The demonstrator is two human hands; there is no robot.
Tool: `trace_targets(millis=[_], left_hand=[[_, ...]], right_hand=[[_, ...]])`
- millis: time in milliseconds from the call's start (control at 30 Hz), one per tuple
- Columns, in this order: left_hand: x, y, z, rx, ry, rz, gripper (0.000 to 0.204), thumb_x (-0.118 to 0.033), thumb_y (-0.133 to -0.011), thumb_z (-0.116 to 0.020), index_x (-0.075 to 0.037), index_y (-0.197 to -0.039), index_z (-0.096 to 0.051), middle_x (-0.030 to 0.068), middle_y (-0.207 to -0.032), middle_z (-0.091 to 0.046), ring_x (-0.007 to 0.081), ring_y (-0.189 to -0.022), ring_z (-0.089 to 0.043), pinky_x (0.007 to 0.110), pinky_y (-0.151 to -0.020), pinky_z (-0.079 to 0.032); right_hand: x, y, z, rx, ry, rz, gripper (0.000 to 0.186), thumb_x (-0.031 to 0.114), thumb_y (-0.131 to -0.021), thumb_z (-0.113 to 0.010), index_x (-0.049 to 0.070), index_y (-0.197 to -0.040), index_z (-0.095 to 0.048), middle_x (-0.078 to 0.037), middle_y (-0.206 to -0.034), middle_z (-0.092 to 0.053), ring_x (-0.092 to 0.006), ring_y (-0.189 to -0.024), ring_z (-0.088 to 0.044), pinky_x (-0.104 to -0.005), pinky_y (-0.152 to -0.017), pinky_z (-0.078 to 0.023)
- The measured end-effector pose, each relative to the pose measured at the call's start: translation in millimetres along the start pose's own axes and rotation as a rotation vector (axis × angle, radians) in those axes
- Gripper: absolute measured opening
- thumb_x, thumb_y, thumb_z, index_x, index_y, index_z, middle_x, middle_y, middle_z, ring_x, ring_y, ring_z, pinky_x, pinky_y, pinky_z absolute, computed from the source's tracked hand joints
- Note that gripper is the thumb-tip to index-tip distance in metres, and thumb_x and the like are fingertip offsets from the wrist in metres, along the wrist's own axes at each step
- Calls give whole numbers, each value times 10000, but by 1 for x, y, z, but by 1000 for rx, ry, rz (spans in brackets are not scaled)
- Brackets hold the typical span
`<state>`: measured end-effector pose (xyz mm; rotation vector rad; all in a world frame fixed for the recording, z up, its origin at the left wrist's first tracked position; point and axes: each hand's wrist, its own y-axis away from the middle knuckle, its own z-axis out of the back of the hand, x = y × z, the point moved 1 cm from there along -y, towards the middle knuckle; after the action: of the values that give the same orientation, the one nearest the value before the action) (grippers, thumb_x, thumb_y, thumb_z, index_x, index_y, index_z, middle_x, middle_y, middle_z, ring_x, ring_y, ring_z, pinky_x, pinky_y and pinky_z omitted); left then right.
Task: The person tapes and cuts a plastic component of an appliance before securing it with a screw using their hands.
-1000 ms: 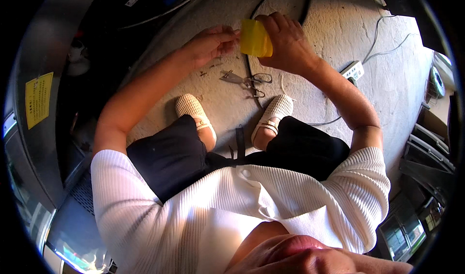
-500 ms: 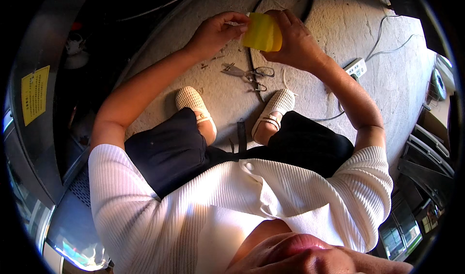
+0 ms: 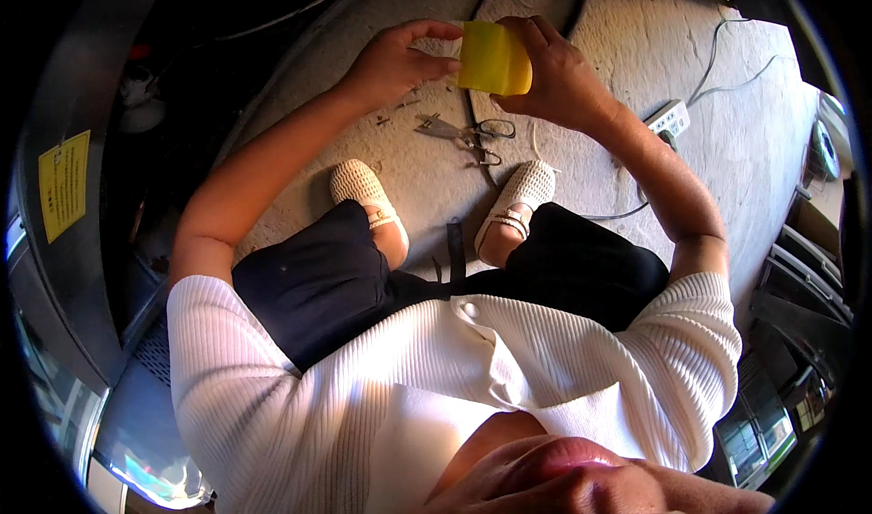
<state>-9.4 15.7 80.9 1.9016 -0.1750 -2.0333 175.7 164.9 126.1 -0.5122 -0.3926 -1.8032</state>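
Note:
My right hand [image 3: 559,74] is wrapped round the right side of a roll of what looks like wide yellow tape [image 3: 484,57]. Its left part is flat with a straight edge, and its right part curves into my palm. At that straight edge is my left hand [image 3: 386,64], thumb and forefinger tips on the yellow piece with a gap between them. How its other fingers grip behind is hidden. Below on the concrete floor lie scissors [image 3: 445,128] with dark loop handles, pointing left.
My beige woven shoes [image 3: 359,182] rest on the floor. A white power strip [image 3: 669,119] with grey cords lies to the right, and dark cables run across the far floor. Dark metal frames stand at left, one bearing a yellow label [image 3: 64,185]. Small scraps lie near the scissors.
My left thumb and forefinger have spread farther apart at the yellow edge. The flat yellow part has turned slightly and now shows a crease. My right hand keeps its hold.

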Motion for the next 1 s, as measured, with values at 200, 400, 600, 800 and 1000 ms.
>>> trace_targets(millis=[200,400,600,800,1000], left_hand=[[-7,9,0,-37,91,23,485,-171,-830,-746,-86,-1273,-566,33,-1146,-650,93,-862,-647,260,-785,-533],[-2,15,12,-40,139,121,512,-222,-816,-760,-131,-1283,-571,25,-1243,-603,127,-953,-636,303,-852,-518],[5,34,35,-97,171,170,486,-209,-817,-757,-150,-1269,-590,4,-1298,-562,134,-1059,-597,311,-914,-498],[-1,32,35,-62,155,172,503,-256,-814,-758,-163,-1277,-586,-1,-1290,-578,132,-1090,-578,308,-944,-473],[-4,33,34,-70,125,170,504,-247,-821,-752,-153,-1286,-583,5,-1280,-582,132,-1087,-579,313,-944,-472]], right_hand=[[-11,1,-9,5,45,-33,836,341,-635,-839,72,-1309,-424,-182,-1181,-582,-358,-961,-659,-423,-820,-554],[-16,1,-9,58,-54,-50,865,318,-668,-848,75,-1350,-374,-172,-1233,-543,-328,-1075,-612,-420,-884,-544],[-50,11,-16,126,-316,-18,866,155,-705,-840,51,-1385,-315,-162,-1328,-459,-298,-1250,-495,-434,-980,-507],[-67,21,-27,132,-541,-35,824,108,-720,-827,76,-1364,-313,-142,-1352,-446,-276,-1268,-477,-424,-977,-509],[-84,26,-42,156,-672,-59,864,77,-736,-810,68,-1397,-254,-128,-1373,-439,-261,-1282,-468,-427,-1019,-465]])
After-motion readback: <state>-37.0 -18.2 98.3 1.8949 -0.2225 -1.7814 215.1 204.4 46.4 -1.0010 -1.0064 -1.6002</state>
